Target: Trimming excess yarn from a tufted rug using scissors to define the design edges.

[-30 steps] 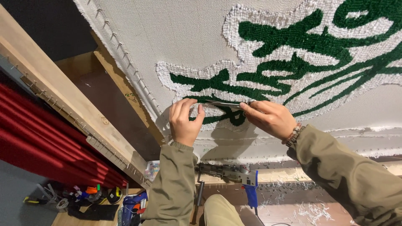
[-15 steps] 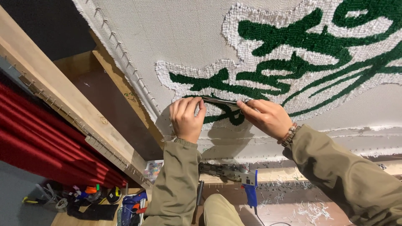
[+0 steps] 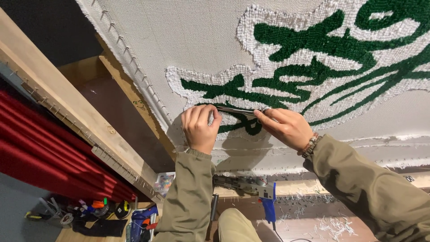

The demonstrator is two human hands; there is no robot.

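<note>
A white backing cloth (image 3: 188, 45) is stretched on a wooden frame (image 3: 53, 103), with a tufted green and white design (image 3: 322, 58) on it. My left hand (image 3: 200, 127) pinches the cloth at the lower edge of the green tufting. My right hand (image 3: 286, 127) holds a slim metal tool (image 3: 235, 110), seemingly scissors, laid flat against the yarn between both hands. A beaded bracelet (image 3: 309, 144) sits on my right wrist. Both sleeves are olive.
A blue tufting gun (image 3: 264, 197) rests on the frame's lower ledge, with yarn clippings (image 3: 331, 224) scattered on the floor. A red curtain (image 3: 49, 161) hangs at left. Tools and tape rolls (image 3: 94, 210) lie on the floor below. Nail strips line the frame edges.
Both hands have stayed at the same spot on the cloth; the left fingers have shifted slightly along the metal tool. Little else differs.
</note>
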